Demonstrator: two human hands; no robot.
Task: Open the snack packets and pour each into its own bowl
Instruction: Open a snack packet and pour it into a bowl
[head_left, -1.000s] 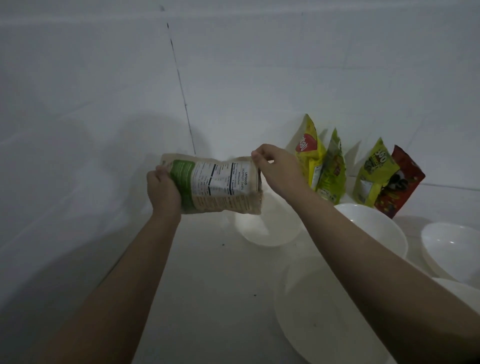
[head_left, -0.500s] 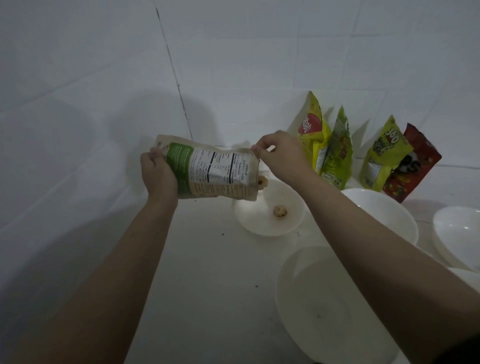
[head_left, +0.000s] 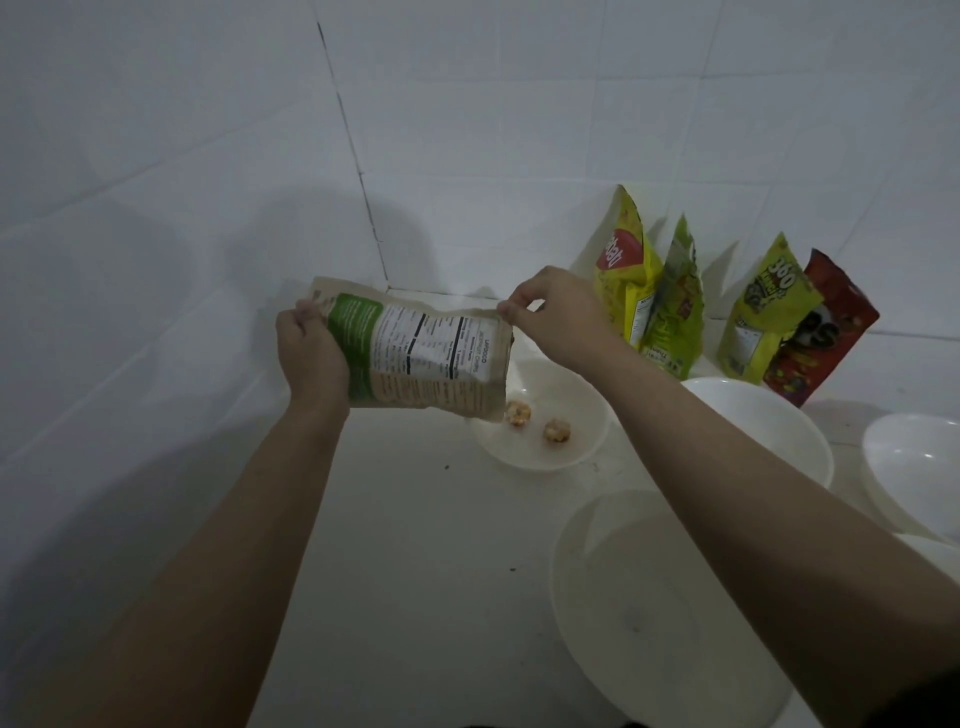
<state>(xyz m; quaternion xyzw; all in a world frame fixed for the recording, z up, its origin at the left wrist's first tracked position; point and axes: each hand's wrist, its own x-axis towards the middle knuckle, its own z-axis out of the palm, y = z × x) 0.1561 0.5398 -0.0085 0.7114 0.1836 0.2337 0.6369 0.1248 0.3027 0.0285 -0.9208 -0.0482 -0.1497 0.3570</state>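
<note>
I hold a beige and green snack packet (head_left: 415, 358) sideways above the counter, its open mouth tilted down to the right. My left hand (head_left: 309, 353) grips its bottom end. My right hand (head_left: 556, 312) pinches the top corner of the open mouth. Below the mouth sits a small white bowl (head_left: 587, 441) with two round snack pieces (head_left: 537, 422) in it. Several unopened packets lean on the back wall: a yellow one (head_left: 626, 275), a green one (head_left: 678, 306), a lime one (head_left: 763, 312) and a red one (head_left: 826, 332).
A large white bowl (head_left: 649, 613) stands near me under my right forearm. Another white bowl (head_left: 769, 415) sits behind that arm, and more bowls (head_left: 919, 462) are at the right edge. White tiled walls meet in a corner at the back left.
The packet has tipped further, mouth down. The bowl went from empty to one piece, then two. My view has shifted a little lower.
</note>
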